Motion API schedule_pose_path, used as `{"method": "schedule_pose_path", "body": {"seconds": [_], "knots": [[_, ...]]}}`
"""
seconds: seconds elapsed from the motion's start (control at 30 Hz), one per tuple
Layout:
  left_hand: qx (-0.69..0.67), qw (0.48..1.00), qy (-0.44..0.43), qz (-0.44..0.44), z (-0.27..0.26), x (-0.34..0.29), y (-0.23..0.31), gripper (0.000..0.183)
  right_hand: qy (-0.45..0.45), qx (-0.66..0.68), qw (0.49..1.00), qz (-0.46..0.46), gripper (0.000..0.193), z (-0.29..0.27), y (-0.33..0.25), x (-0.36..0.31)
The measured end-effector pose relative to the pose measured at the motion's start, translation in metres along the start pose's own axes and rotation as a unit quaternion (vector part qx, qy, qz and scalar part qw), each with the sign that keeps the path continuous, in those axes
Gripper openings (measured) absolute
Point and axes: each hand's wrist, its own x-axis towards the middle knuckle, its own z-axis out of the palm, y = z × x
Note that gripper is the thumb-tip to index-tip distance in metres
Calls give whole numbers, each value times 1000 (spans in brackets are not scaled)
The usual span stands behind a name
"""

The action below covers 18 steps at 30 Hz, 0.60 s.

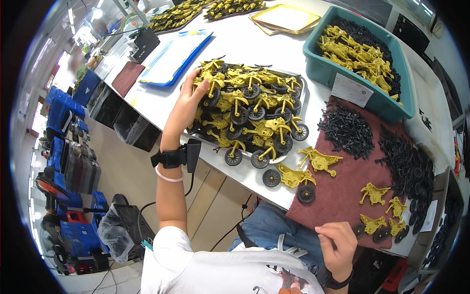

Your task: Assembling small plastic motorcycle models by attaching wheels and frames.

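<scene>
My left hand [188,100] reaches up to the left side of a metal tray [304,89] piled with several yellow toy motorcycles [249,110] with black wheels; its fingers rest on the pile's edge. My right hand [339,242] sits at the near edge of a dark red mat [342,191], fingers curled, and whether it holds a small part I cannot tell. One assembled yellow motorcycle [293,179] with two black wheels lies at the mat's left edge. A bare yellow frame [320,160] lies just beyond it.
A teal bin [364,54] holds yellow frames and black parts. Black small parts [347,130] and black wheels [413,174] lie heaped on the mat, with a few yellow frames [382,210] near them. A blue tray [176,56] and yellow trays [286,18] sit farther back.
</scene>
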Motion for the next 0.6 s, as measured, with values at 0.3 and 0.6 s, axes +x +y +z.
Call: {"method": "schedule_pose_path", "body": {"seconds": [0.3,0.6], "knots": [[118,991,16,60,-27,-3,3,68,-7,-40,999,10,15,5,-6,11],[-105,939,134,-298,-134,66,-161,64,-16,-44,999,-7,15,9,-7,19]]}}
